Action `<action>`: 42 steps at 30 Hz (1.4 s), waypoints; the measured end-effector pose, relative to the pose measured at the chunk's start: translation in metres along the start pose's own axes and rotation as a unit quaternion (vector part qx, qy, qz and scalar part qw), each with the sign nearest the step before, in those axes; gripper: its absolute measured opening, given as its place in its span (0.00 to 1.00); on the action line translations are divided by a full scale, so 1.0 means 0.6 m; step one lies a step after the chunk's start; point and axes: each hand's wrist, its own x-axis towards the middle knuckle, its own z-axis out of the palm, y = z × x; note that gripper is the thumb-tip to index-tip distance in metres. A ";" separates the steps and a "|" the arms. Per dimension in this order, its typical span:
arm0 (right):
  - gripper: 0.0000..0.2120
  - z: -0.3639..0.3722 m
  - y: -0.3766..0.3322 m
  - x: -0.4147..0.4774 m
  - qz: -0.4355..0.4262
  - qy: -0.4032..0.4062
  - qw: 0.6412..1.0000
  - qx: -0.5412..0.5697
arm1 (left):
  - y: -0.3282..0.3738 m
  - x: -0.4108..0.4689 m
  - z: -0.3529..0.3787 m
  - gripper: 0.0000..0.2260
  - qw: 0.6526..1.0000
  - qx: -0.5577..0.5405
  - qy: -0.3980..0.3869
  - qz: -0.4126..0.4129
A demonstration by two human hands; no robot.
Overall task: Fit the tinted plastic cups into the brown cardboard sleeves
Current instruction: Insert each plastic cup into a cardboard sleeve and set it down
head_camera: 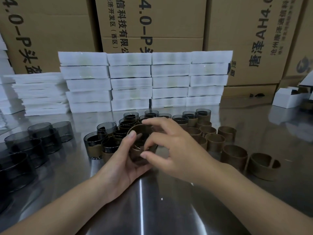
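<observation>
Head view: cup into sleeve.
My left hand grips the sleeve, my right hand pinches the cup; I align both rims parallel, then press evenly.

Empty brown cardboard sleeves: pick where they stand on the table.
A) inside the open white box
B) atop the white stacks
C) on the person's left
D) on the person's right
D: the empty cardboard sleeves stand in rows on the steel table to the right of the right hand; the bare tinted cups sit on the left.
</observation>
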 end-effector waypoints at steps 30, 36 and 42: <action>0.12 -0.013 0.020 0.014 0.219 -0.007 0.907 0.360 | 0.002 -0.002 -0.015 0.22 0.980 0.154 0.016 0.123; 0.06 -0.019 0.029 0.013 0.241 0.015 0.896 0.372 | 0.004 -0.003 -0.011 0.15 0.985 0.131 0.026 0.113; 0.29 0.001 0.023 0.016 0.296 -0.031 0.893 0.337 | 0.005 -0.009 0.003 0.32 0.986 0.126 0.010 0.108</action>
